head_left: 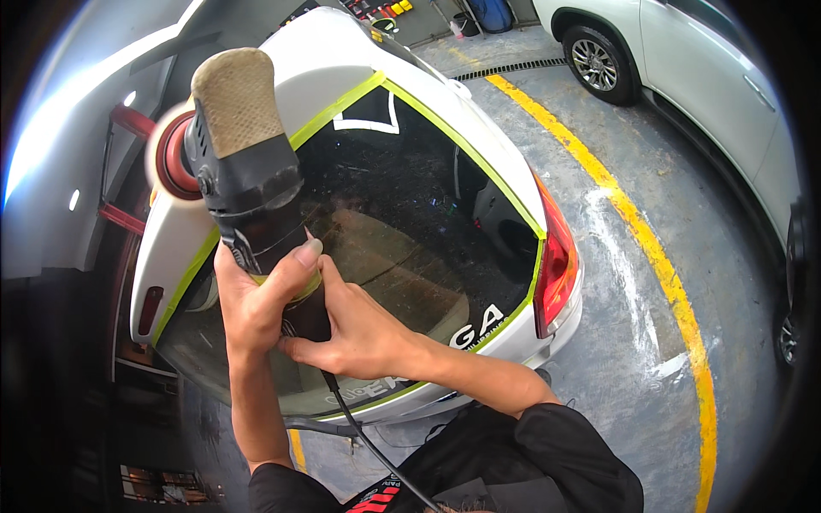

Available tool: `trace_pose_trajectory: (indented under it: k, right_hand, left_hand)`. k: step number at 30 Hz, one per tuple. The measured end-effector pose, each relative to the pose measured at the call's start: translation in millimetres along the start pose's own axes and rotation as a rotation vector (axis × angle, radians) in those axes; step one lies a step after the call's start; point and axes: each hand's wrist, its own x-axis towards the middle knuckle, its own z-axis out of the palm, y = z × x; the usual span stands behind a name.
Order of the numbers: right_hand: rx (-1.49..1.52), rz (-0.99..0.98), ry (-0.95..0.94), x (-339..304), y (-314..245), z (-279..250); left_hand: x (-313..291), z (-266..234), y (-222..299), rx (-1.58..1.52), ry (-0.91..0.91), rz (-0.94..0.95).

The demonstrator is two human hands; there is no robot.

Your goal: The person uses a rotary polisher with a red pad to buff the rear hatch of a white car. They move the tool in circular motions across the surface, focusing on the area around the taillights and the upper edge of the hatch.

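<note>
A black power polisher (256, 188) with a tan textured cover on its head is held up in both hands. Its round red-backed pad (177, 154) faces left, beside the white bodywork; whether it touches the surface I cannot tell. My left hand (248, 299) is wrapped round the tool's body below the head, thumb across it. Lower down, my right hand (363, 338) grips the rear part, near where the black cord (363, 436) leaves it. Behind the tool is a white car's (329, 47) dark rear window (410, 205), edged with yellow-green masking tape (466, 141).
The car's red tail light (558, 265) is at the right. A yellow line (629, 214) curves along the grey floor. Another white vehicle (684, 68) stands at the far right. A blue drum (492, 15) stands at the back. The cord runs down across my black shirt (564, 453).
</note>
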Motion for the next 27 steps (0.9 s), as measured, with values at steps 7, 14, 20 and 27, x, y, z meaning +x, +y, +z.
trace_pose_trajectory:
  k: [7,14,20,27]
  right_hand:
    - [0.155,-0.129,0.147,3.6,9.6,-38.0]
    - [0.268,0.010,0.140,3.6,1.1,-71.8]
    - [0.072,-0.126,0.113,1.7,7.6,-27.7]
    - [0.037,0.007,-0.021,3.6,6.4,15.6]
  left_hand:
    - [45.0,50.5,14.9,0.167,-0.130,0.014]
    - [75.1,79.0,4.3,0.169,-0.215,0.026]
    - [34.9,34.3,6.4,0.151,-0.103,0.042]
    - [-11.0,-15.8,-1.6,0.038,0.036,-0.027]
